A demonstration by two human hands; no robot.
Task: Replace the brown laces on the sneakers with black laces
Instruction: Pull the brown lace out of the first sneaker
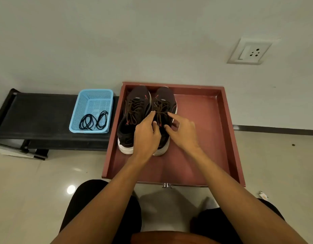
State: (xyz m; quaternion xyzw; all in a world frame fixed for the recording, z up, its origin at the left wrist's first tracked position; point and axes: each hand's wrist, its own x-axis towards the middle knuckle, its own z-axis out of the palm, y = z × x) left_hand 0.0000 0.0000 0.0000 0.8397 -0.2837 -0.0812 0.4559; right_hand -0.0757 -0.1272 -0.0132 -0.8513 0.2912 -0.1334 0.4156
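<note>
A person sits looking down at a shallow reddish-brown drawer (205, 120) that lies on a glossy tiled floor (29, 182) against a pale wall. In the far corner of the drawer nearest the basket stands a pair of dark sneakers with white soles, side by side and touching, toes toward the wall. Both are threaded with brown laces (136, 106).

Both hands reach over the sneaker farther from the basket (165, 95). The left hand (147, 134) rests on its tongue area, forefinger stretched onto the laces and the other fingers curled; whether it actually grips a lace cannot be told. The right hand (183, 132) lies just beside it, forefinger and thumb spread apart, the fingertip touching the laces and nothing pinched between them. The sneaker nearer the basket (129, 131) is untouched.

Beside the drawer, a low black worktop (38, 113) carries a light blue mesh basket (99, 93). Inside it, at the near end, lie the black laces (92, 120) in loose coils.

A white wall socket (250, 51) sits on the wall, well apart from the drawer.
</note>
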